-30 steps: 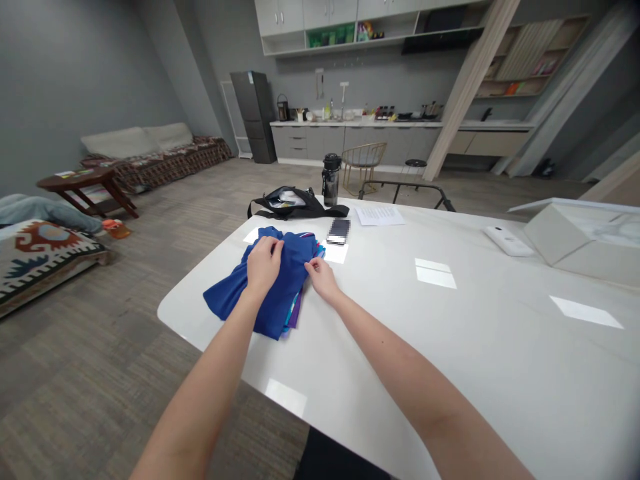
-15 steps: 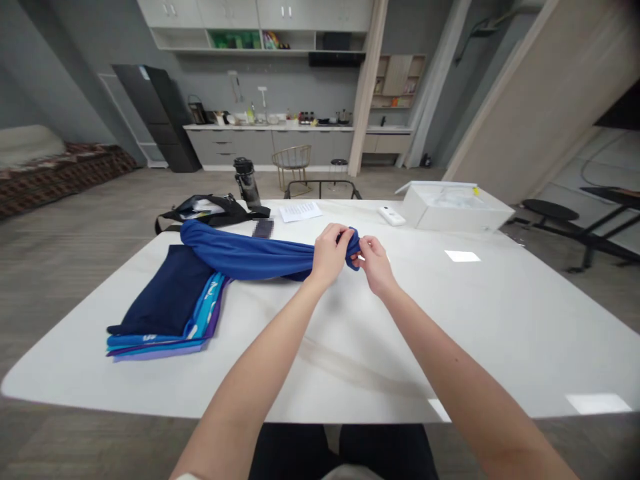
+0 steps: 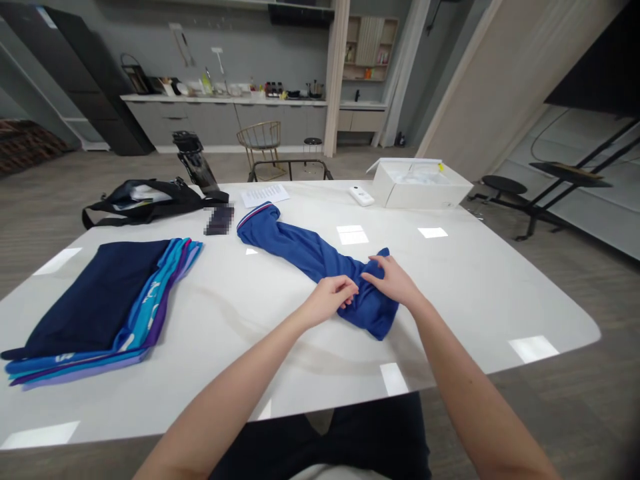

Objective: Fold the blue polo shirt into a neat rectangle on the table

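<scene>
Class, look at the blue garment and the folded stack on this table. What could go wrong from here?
1. The blue garment lies twisted beneath the left hand and right hand, so pressing it now might set creases.
2. Its striped end lies close to the printed paper; a swing could brush the sheet.
3. The folded stack has uneven edges, so a knock might shift its layers.

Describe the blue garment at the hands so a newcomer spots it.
On the white table, right of the folded stack, find the left hand and right hand. At them lies the blue garment: rumpled, not folded flat like the stack, with a red-and-white striped edge.
</scene>
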A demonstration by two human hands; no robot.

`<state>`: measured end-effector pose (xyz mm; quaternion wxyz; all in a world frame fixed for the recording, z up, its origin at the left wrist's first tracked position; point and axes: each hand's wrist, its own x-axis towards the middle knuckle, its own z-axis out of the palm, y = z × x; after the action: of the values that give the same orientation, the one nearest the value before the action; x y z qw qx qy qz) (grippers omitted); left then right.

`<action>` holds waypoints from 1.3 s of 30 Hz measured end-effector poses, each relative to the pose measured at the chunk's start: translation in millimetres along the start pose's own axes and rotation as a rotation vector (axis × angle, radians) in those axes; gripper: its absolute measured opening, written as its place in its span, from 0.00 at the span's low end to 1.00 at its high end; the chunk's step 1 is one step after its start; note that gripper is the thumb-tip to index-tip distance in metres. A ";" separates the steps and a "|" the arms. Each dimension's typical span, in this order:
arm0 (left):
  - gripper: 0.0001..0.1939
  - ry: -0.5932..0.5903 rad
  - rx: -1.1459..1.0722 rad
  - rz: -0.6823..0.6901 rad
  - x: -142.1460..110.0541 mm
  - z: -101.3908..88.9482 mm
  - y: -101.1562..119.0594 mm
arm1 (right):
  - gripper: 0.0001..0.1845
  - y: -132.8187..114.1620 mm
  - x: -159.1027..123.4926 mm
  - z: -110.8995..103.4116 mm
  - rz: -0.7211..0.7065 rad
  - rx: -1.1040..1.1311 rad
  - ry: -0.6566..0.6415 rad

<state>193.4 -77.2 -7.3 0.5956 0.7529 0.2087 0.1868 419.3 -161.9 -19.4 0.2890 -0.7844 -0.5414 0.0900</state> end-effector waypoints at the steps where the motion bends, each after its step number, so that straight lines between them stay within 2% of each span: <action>1: 0.14 0.043 0.147 0.026 -5.2 -7.7 -1.3 | 0.25 -3.3 4.7 7.9 -0.035 -0.035 -0.100; 3: 0.12 0.196 0.461 0.053 -11.4 -25.4 -3.3 | 0.19 -18.2 7.3 25.1 -0.078 -0.088 -0.271; 6: 0.13 0.380 0.785 -0.035 -9.8 -48.7 -9.6 | 0.07 -55.5 -9.9 51.7 -0.175 -0.077 -0.365; 9: 0.23 0.382 0.959 -0.184 -2.8 -58.7 -20.4 | 0.08 -98.1 -44.0 73.4 -0.330 -0.006 -0.409; 11: 0.18 0.312 1.000 -0.277 -0.8 -59.1 -27.6 | 0.10 -120.3 -64.0 80.3 -0.425 0.059 -0.462; 13: 0.09 0.266 0.969 -0.292 -2.2 -58.3 -32.9 | 0.11 -130.7 -72.6 79.3 -0.465 0.167 -0.538; 15: 0.07 0.263 0.846 -0.208 -5.5 -58.7 -35.6 | 0.12 -126.6 -66.6 72.9 -0.410 0.269 -0.581; 17: 0.06 0.259 0.623 -0.080 -7.4 -59.9 -35.3 | 0.11 -110.7 -48.5 65.0 -0.264 0.299 -0.504; 19: 0.07 0.228 0.335 0.020 -6.1 -60.2 -32.3 | 0.10 -90.0 -25.3 58.5 -0.092 0.274 -0.304; 21: 0.10 0.169 0.049 0.056 -1.6 -58.4 -27.4 | 0.22 -72.6 -4.5 53.4 0.003 0.324 -0.188; 23: 0.14 0.095 -0.161 0.053 3.9 -55.8 -21.9 | 0.29 -64.0 8.7 49.0 -0.031 0.453 -0.239; 24: 0.15 0.084 -0.219 0.052 6.3 -55.1 -19.7 | 0.26 -63.4 11.9 46.8 -0.071 0.515 -0.300; 25: 0.16 0.111 -0.242 0.058 8.0 -55.2 -18.1 | 0.21 -65.0 12.8 44.2 -0.107 0.557 -0.357; 27: 0.16 0.266 -0.223 0.071 8.6 -58.6 -17.1 | 0.16 -73.0 10.0 38.0 -0.147 0.550 -0.408; 29: 0.15 0.439 -0.172 0.062 4.5 -66.7 -17.8 | 0.20 -84.6 4.0 30.1 -0.163 0.446 -0.360; 30: 0.15 0.485 -0.146 0.051 0.7 -72.4 -17.8 | 0.21 -91.0 1.0 25.9 -0.181 0.382 -0.322; 32: 0.15 0.470 -0.103 0.015 -9.8 -86.6 -15.9 | 0.22 -104.2 -4.8 19.3 -0.230 0.283 -0.239; 35: 0.19 0.321 -0.038 -0.090 -27.7 -112.0 -9.0 | 0.15 -124.0 -15.2 21.1 -0.312 0.261 -0.142; 37: 0.23 0.267 0.080 -0.169 -36.6 -126.6 -5.5 | 0.09 -136.9 -26.2 32.4 -0.394 0.278 -0.167; 39: 0.27 0.282 0.288 -0.243 -40.8 -133.4 -5.3 | 0.10 -149.6 -40.4 48.7 -0.494 0.266 -0.268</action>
<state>87.9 11.2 15.7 0.4649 0.7660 0.4035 0.1853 261.8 -144.1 16.3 0.3285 -0.5654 -0.7325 0.1895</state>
